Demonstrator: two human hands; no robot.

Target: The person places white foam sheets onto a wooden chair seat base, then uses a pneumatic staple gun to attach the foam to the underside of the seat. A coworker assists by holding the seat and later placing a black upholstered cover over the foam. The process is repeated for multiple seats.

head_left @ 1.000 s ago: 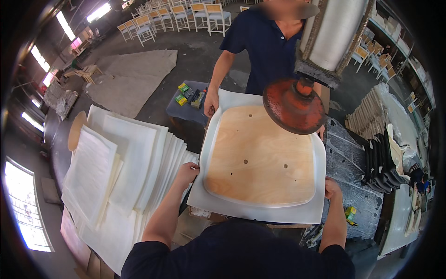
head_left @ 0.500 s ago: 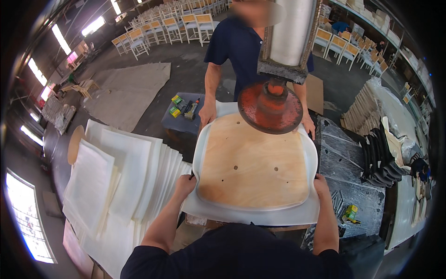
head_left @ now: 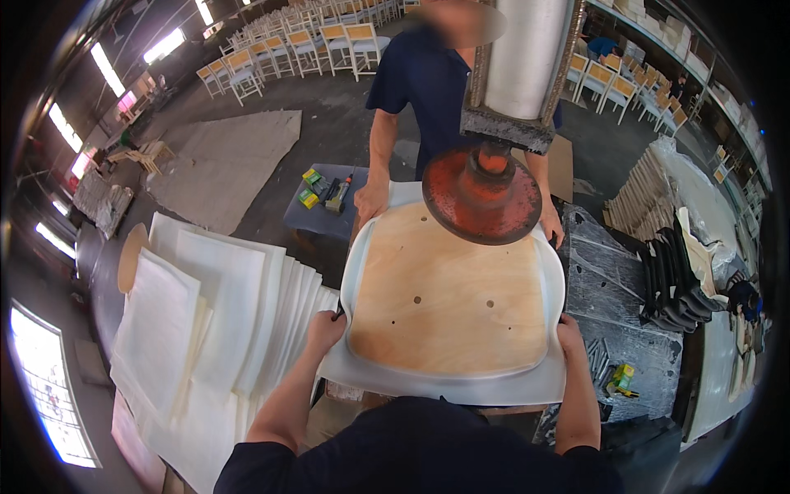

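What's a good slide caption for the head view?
Left hand and right hand at the edges of a white sheet, wooden panel on top, red disc overhead, co-worker opposite.

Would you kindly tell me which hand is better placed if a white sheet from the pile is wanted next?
Probably the left hand: it is left of the wooden board, beside the pile, while the right hand is across the board, farther away.

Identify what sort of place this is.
Probably a chair factory or workshop: rows of white-framed chairs stand in the background, and a round red press plate hangs over the far end of a plywood panel with holes.
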